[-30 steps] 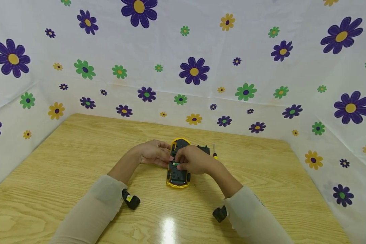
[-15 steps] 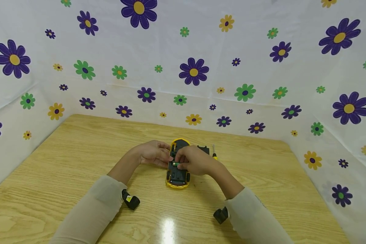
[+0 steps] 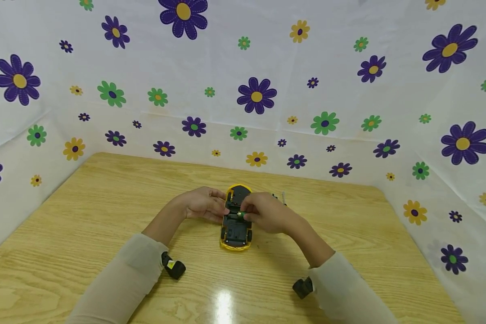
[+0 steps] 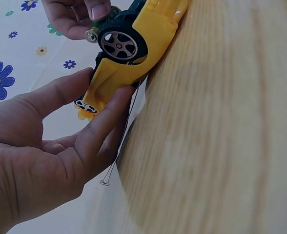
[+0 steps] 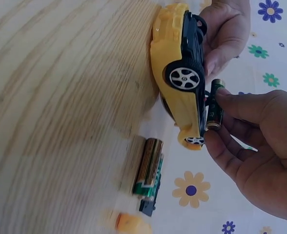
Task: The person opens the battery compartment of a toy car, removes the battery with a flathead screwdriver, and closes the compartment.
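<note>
A yellow toy car (image 3: 236, 234) lies wheels up on the table, its black underside facing the head camera. My left hand (image 3: 204, 203) grips the car's side; in the left wrist view the thumb and fingers (image 4: 104, 119) clasp the yellow body near one wheel. Over the recess in the underside, my right hand (image 3: 269, 213) pinches a green battery (image 5: 215, 105) between thumb and fingertips. From the right wrist, the battery appears just above the underside; whether it touches cannot be told. My right hand partly covers the recess in the head view.
On the wooden table (image 3: 146, 180), beyond my right hand, lies a screwdriver (image 3: 284, 197), mostly hidden. The right wrist view shows a copper-and-green battery (image 5: 149, 165), a black cover (image 5: 148, 207) and a blurred yellow-orange handle (image 5: 133, 223). Flowered cloth (image 3: 210, 108) encloses the table's back and sides.
My right hand has shifted right with the battery, baring more of the recess and hiding most of the black cover and screwdriver. The left hand and car have barely moved.
</note>
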Tool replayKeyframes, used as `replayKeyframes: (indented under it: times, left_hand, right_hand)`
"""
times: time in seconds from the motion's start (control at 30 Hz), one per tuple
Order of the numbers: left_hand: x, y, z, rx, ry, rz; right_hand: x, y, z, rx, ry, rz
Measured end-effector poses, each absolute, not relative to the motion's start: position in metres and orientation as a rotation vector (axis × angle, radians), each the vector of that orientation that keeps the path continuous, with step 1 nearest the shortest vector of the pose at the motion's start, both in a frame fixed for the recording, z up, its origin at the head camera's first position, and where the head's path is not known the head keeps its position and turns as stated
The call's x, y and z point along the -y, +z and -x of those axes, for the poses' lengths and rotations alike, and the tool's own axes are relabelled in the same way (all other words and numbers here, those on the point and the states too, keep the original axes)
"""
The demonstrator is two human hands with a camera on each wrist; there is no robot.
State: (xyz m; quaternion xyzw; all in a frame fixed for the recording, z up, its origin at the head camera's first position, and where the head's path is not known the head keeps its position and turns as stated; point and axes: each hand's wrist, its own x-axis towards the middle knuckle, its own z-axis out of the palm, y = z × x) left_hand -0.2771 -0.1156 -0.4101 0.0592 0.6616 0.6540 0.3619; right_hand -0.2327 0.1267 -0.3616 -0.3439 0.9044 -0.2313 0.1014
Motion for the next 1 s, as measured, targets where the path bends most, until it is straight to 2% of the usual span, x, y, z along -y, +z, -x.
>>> replayKeyframes:
  times: [0.53, 1.0]
  left_hand:
    - [0.116, -0.412, 0.278, -1.71, 1.67, -0.177]
    - [0.116, -0.412, 0.277, -1.707, 1.676, -0.164]
  right_hand:
    - [-0.165, -0.367, 0.23, -2.736, -0.637, 1.011]
    - [-0.178, -0.376, 0.221, -2.714, -0.548, 0.99]
